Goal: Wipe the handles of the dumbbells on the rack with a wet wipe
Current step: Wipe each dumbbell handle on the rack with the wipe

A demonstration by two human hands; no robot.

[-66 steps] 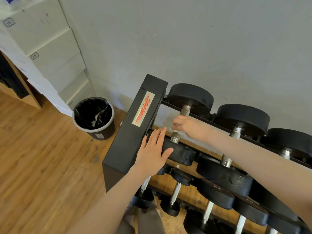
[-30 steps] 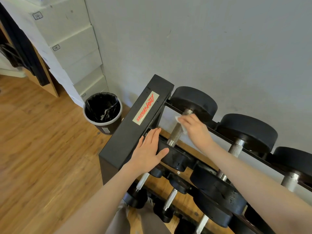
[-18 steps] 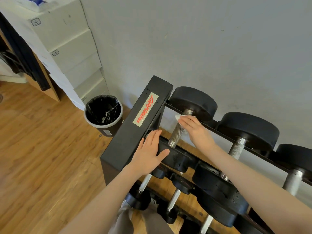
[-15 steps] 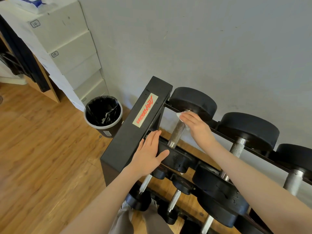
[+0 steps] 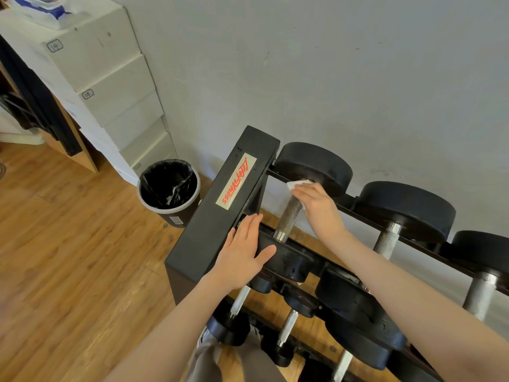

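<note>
Holding a white wipe (image 5: 297, 185) tight on the handle (image 5: 289, 216) with the right hand (image 5: 319, 208); left hand (image 5: 242, 255) flat, fingers straight, below that handle.

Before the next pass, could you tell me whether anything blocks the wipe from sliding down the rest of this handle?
Nothing visible does: below the right hand and wet wipe, the handle is bare to the near weight.

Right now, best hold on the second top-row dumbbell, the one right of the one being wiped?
Grip the knurled steel handle of the second black dumbbell, fingers wrapping from above and the front. The wall blocks the back, wide black heads cap both ends, and only the bar between them is bare and narrow enough.
</note>
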